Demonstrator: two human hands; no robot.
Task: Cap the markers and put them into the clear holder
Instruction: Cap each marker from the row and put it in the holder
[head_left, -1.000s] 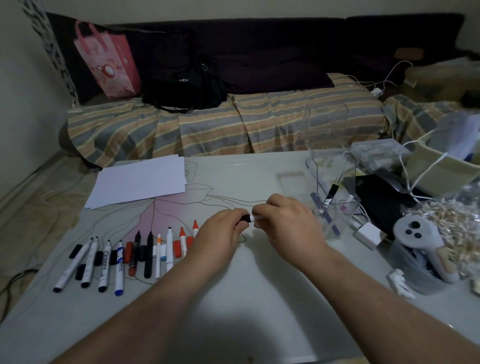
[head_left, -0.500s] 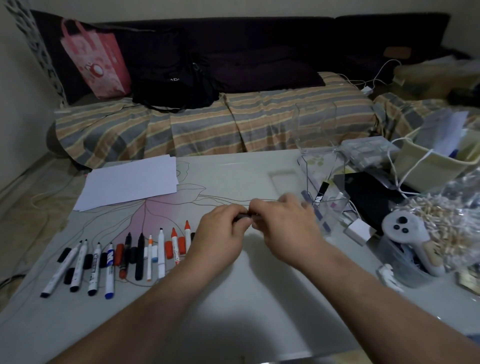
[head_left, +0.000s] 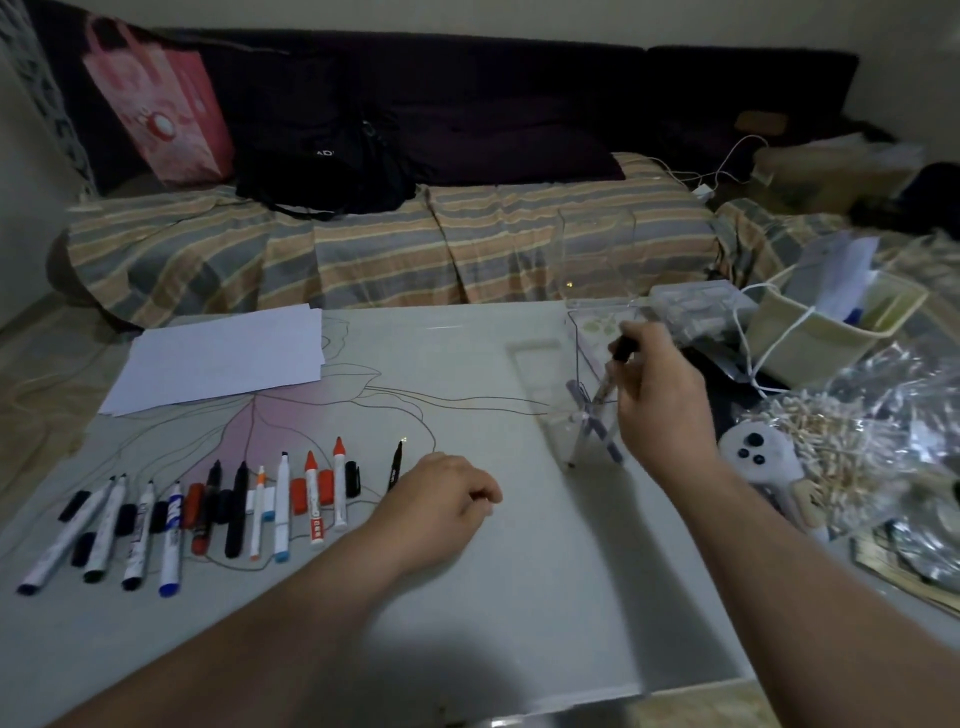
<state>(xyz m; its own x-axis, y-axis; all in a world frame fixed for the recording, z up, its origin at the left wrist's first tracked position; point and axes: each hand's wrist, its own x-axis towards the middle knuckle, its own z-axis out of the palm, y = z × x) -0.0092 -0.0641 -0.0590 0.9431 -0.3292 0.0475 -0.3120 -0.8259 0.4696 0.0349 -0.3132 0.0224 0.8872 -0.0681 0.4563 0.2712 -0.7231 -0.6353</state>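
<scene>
Our right hand (head_left: 662, 400) pinches a capped marker (head_left: 613, 371) upright, its lower end dipped inside the clear holder (head_left: 597, 384) just left of our fingers. Our left hand (head_left: 441, 501) rests loosely curled on the table (head_left: 467, 597), holding nothing. Left of it lie the uncapped markers (head_left: 208, 509) in a row, loose caps between them.

The hands are apart now: the right hand (head_left: 662, 400) carries the black-capped marker (head_left: 613, 371) away from the table's middle and holds it upright, tip down, inside the clear holder (head_left: 576, 358). The left hand (head_left: 441, 501) lets go and drops, loosely curled, just right of the thin black pen (head_left: 395, 467).
</scene>
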